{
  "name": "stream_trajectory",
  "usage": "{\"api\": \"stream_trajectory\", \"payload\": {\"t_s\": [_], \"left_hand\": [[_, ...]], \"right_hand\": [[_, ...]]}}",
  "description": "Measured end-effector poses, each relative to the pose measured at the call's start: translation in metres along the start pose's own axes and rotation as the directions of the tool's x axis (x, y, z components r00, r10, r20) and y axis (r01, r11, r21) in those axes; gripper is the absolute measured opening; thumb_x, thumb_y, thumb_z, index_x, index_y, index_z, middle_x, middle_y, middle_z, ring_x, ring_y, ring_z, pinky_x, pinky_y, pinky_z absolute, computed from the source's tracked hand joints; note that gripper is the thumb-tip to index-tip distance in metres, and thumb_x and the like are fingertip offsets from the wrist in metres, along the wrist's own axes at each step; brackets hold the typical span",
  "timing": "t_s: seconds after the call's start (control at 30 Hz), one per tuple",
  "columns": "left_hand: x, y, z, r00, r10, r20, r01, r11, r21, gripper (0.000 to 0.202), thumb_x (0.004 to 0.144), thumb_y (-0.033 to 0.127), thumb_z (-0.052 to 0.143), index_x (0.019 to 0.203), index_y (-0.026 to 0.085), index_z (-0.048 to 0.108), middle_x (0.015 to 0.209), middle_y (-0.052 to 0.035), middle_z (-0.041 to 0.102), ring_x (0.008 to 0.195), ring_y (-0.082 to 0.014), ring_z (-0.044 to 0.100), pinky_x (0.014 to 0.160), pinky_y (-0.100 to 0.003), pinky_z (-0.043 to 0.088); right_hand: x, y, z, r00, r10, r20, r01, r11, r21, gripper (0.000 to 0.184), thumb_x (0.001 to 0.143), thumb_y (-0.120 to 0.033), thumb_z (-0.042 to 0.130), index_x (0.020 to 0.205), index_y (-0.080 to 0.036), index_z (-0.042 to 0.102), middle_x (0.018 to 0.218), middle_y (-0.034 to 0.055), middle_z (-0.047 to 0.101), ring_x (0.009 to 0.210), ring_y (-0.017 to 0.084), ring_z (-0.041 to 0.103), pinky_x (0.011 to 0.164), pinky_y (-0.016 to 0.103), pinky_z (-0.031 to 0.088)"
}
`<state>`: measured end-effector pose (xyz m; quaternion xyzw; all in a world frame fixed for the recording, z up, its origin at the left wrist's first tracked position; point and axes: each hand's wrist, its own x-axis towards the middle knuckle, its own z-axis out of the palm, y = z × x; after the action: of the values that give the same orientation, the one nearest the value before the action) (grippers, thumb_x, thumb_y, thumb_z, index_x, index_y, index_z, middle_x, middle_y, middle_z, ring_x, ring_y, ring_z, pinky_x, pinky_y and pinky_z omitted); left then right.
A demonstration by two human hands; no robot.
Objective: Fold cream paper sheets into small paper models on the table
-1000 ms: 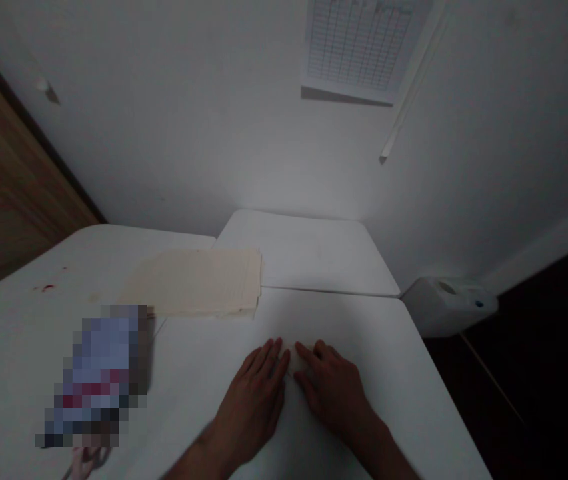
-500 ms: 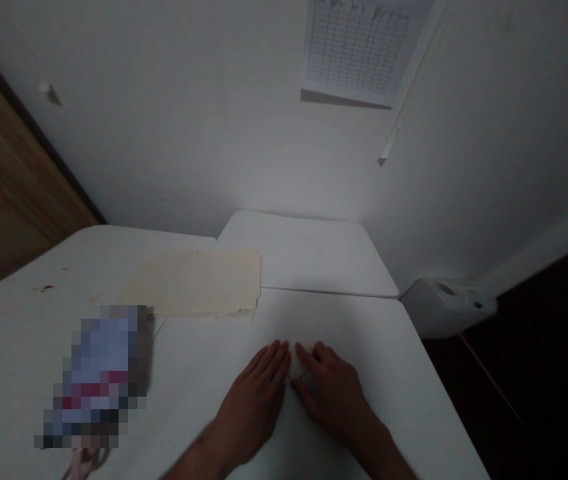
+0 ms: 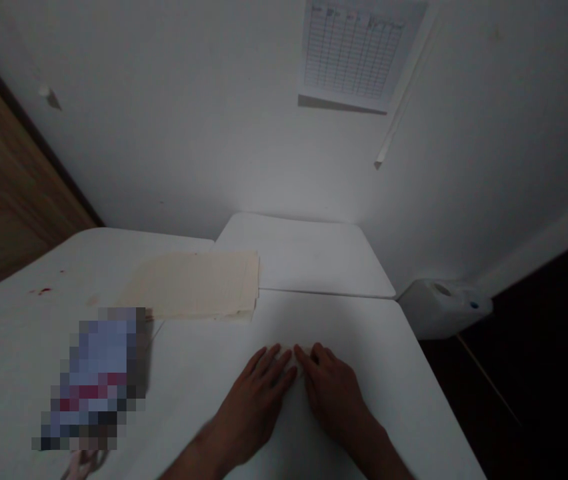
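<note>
Two hands: both lie flat, palms down, on the near table (image 3: pixel 394 373), side by side with fingertips meeting.
Left hand (image 3: pixel 257 400): fingers straight and close together, pointing far and slightly right; grips nothing.
Right hand (image 3: pixel 331 393): fingers straight and close together, pointing far and slightly left; grips nothing.
Under the hands: cannot tell whether a pale sheet lies beneath the palms; the surface is white and dim, and no edge shows.
Paper stack (image 3: pixel 197 290): one stack of cream sheets, lying flat, far and left of the hands, well apart from them.
Stack long axis: runs left to right, roughly square to the line of the fingers.
Nearer hand: the left hand is nearer the stack; the right hand lies on the side away from it.
Stack position: it rests across the seam of the near table and the left table (image 3: pixel 9 333), with its right edge just beside the far table (image 3: pixel 314 257).
Tables: three white tops, butted together.
Blurred item (image 3: pixel 94 377): one, left of the left hand, near the stack's near edge.
Wall chart (image 3: pixel 351 50): one gridded sheet, high on the far wall.
White container (image 3: pixel 444 307): one, on the floor to the right of the tables.
Red marks (image 3: pixel 39 291): a few small spots on the left table.
</note>
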<state>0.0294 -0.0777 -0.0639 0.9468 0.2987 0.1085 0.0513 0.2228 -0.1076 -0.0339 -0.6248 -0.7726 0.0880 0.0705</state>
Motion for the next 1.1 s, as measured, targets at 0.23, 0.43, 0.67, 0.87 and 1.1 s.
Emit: {"api": "stream_trajectory", "payload": {"t_s": [0.23, 0.43, 0.67, 0.87, 1.1], "left_hand": [[0.002, 0.002, -0.004, 1.000, -0.018, -0.001, 0.018, 1.000, 0.002, 0.063, 0.077, 0.006, 0.049, 0.137, 0.026, 0.044, 0.148, -0.0062, 0.039, 0.136, -0.0304, 0.033, 0.108, -0.054, 0.035], [0.000, 0.004, -0.002, 0.999, -0.043, -0.029, 0.044, 0.999, 0.016, 0.062, 0.076, 0.006, 0.048, 0.135, 0.025, 0.046, 0.146, -0.0080, 0.042, 0.135, -0.0299, 0.036, 0.107, -0.053, 0.035], [-0.004, 0.001, 0.000, 0.987, -0.123, -0.106, 0.132, 0.988, 0.083, 0.052, 0.086, 0.020, 0.048, 0.137, 0.016, 0.045, 0.144, -0.0139, 0.043, 0.133, -0.0286, 0.039, 0.108, -0.047, 0.035], [-0.007, -0.002, 0.007, 0.980, -0.122, -0.161, 0.142, 0.982, 0.124, 0.052, 0.090, 0.031, 0.047, 0.138, 0.010, 0.043, 0.142, -0.0162, 0.045, 0.132, -0.0286, 0.041, 0.107, -0.045, 0.037], [0.003, -0.004, 0.008, 0.962, -0.156, -0.226, 0.174, 0.983, 0.065, 0.034, 0.091, 0.026, 0.048, 0.120, 0.011, 0.058, 0.131, -0.0155, 0.057, 0.121, -0.0295, 0.052, 0.100, -0.046, 0.045]], "right_hand": [[-0.009, 0.009, 0.001, 0.993, 0.110, -0.043, -0.111, 0.994, -0.019, 0.051, 0.087, -0.012, 0.043, 0.134, -0.030, 0.048, 0.107, 0.0075, 0.058, 0.095, 0.021, 0.056, 0.078, 0.029, 0.045], [-0.017, 0.023, 0.001, 0.982, 0.171, -0.077, -0.175, 0.983, -0.052, 0.048, 0.090, -0.014, 0.042, 0.135, -0.032, 0.047, 0.102, 0.0067, 0.056, 0.093, 0.021, 0.055, 0.076, 0.029, 0.045], [-0.019, 0.026, 0.004, 0.979, 0.177, -0.102, -0.185, 0.980, -0.077, 0.045, 0.092, -0.018, 0.043, 0.135, -0.029, 0.047, 0.100, 0.0068, 0.055, 0.093, 0.020, 0.055, 0.075, 0.029, 0.045], [-0.020, 0.028, 0.007, 0.977, 0.173, -0.125, -0.185, 0.979, -0.086, 0.042, 0.095, -0.022, 0.041, 0.135, -0.029, 0.047, 0.099, 0.0070, 0.055, 0.091, 0.021, 0.056, 0.073, 0.030, 0.045], [-0.010, 0.026, -0.002, 0.973, 0.145, -0.180, -0.153, 0.988, -0.033, 0.030, 0.095, -0.033, 0.045, 0.121, -0.025, 0.058, 0.098, 0.0072, 0.058, 0.091, 0.021, 0.056, 0.080, 0.033, 0.045]]}}
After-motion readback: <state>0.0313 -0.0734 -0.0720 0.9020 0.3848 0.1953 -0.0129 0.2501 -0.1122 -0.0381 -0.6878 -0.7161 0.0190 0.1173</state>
